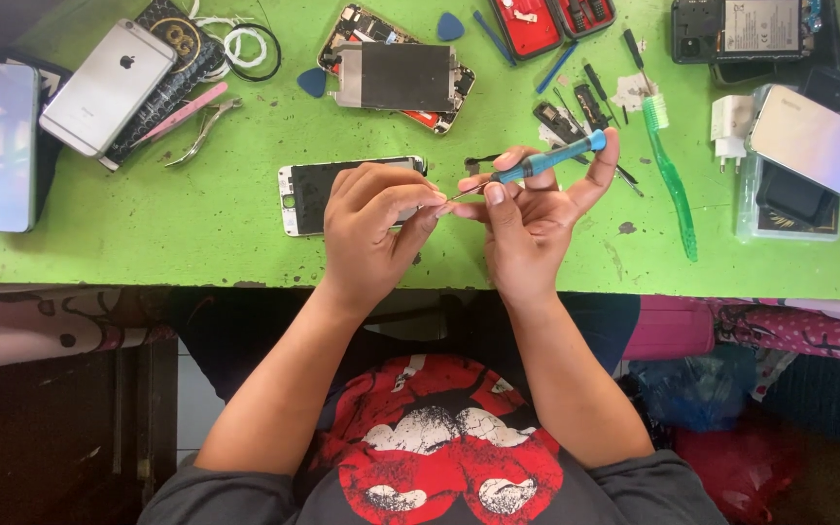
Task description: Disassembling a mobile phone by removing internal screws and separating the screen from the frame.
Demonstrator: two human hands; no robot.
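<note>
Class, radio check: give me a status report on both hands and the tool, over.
Right hand grip shut on blue screwdriver. Left hand pinches at the tip, small part not discernible. White phone frame lies under left hand on green table. Nothing blocking.

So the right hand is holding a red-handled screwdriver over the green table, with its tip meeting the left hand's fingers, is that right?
Not quite: the head view shows the screwdriver has a blue handle, not red. The rest holds: the right hand holds it over the green table, its tip meeting the fingers of the left hand.
</note>
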